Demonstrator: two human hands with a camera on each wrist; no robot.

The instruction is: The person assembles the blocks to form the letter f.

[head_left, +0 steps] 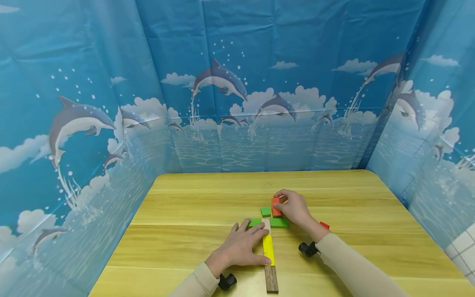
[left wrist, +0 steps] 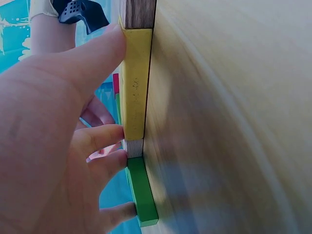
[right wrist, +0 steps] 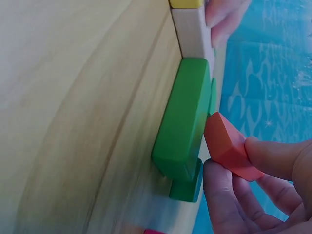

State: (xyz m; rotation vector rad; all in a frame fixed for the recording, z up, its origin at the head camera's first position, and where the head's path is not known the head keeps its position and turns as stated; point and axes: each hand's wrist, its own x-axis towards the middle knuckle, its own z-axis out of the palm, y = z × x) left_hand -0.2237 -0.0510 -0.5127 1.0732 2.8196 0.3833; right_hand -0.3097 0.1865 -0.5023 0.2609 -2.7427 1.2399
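Observation:
My left hand [head_left: 243, 243] lies spread over a line of wooden blocks. Its thumb touches the yellow block [left wrist: 135, 85], and other fingertips rest along the pale block [left wrist: 134, 147] and a green block [left wrist: 142, 195]. My right hand [head_left: 295, 208] pinches an orange-red block [right wrist: 226, 146] between thumb and fingers. That block is held tilted close to the right-hand green block [right wrist: 183, 117]. A small green block [head_left: 265, 212] lies just left of the orange-red one in the head view.
A dark brown block [head_left: 271, 279] continues the line at the near end. Partly behind the right wrist lies a red block [head_left: 324, 225]. All this is on a yellow wood-grain table [head_left: 178, 235], with a dolphin-print curtain [head_left: 230, 136] around its back and sides.

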